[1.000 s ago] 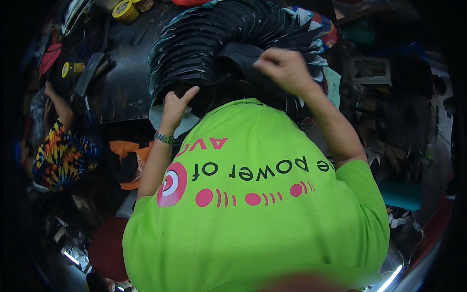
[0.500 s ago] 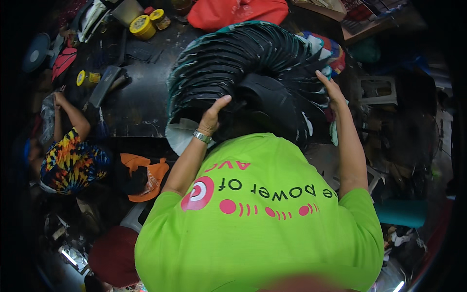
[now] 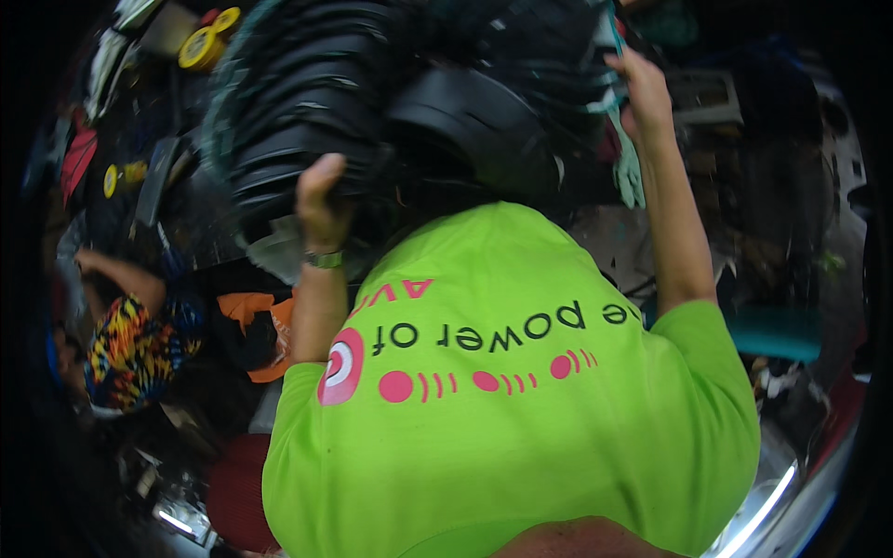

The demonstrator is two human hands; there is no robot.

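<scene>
A long curved stack of thin black curved pieces with teal and whitish edges (image 3: 307, 93) fills the upper middle, held up between my two hands. My left hand (image 3: 324, 200), with a metal watch at the wrist, is closed on the stack's near left end; its thumb points up and its fingers are hidden behind the pieces. At the other end, my right hand (image 3: 645, 91) grips the edges of the last pieces. A pale teal flap (image 3: 629, 172) hangs below that hand. Inside the curve shows a broad smooth black piece (image 3: 474, 112). Motion blurs the stack, and its top is cut off.
At the left a person in a tie-dye shirt (image 3: 135, 349) sits by the dark table, arms reaching forward. Yellow-lidded tubs (image 3: 199, 48) and a dark slab (image 3: 156, 179) lie farther back. Orange cloth (image 3: 244, 305), a maroon seat (image 3: 240, 493) and a teal surface (image 3: 777, 333) are around me.
The stack looks larger and has shifted up and left in the picture with both hands on it. My left hand has moved left, widening the gap between the hands. The view has shifted too.
</scene>
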